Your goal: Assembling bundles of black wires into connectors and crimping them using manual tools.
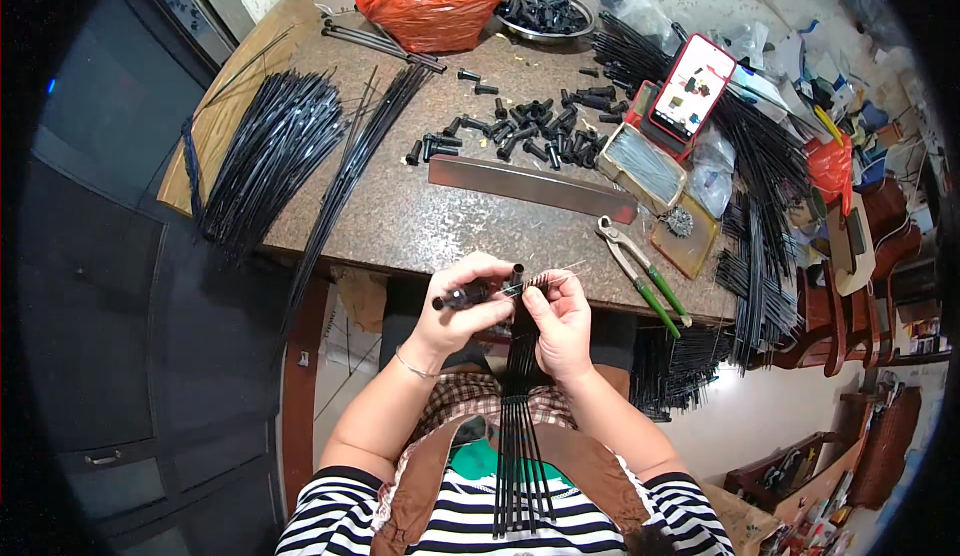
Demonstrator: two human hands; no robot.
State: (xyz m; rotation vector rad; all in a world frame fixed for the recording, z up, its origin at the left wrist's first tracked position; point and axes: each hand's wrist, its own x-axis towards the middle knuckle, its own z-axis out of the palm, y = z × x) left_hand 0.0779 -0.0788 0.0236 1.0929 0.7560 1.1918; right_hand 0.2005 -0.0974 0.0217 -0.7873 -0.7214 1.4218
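Observation:
My left hand [450, 318] is closed round short black tube fittings [462, 297]; one open end points left and another rises near my fingertips. Beside it, my right hand [561, 324] pinches the upper end of a fan of thin black rods [519, 436]. The rods hang down over my lap and chest, spreading at their lower ends. Fine wire-like ends stick out between the two hands, too small to make out fully. My fingertips almost meet just off the table's front edge.
A speckled table [440, 221] holds a metal bar [530, 188], green-handled pliers [645, 276], a box of fine wires [645, 168] and scattered black fittings [540, 126]. Black rod bundles [275, 161] lie left. Behind are a red bag [430, 6], a metal bowl [507, 27] and a propped phone [693, 93].

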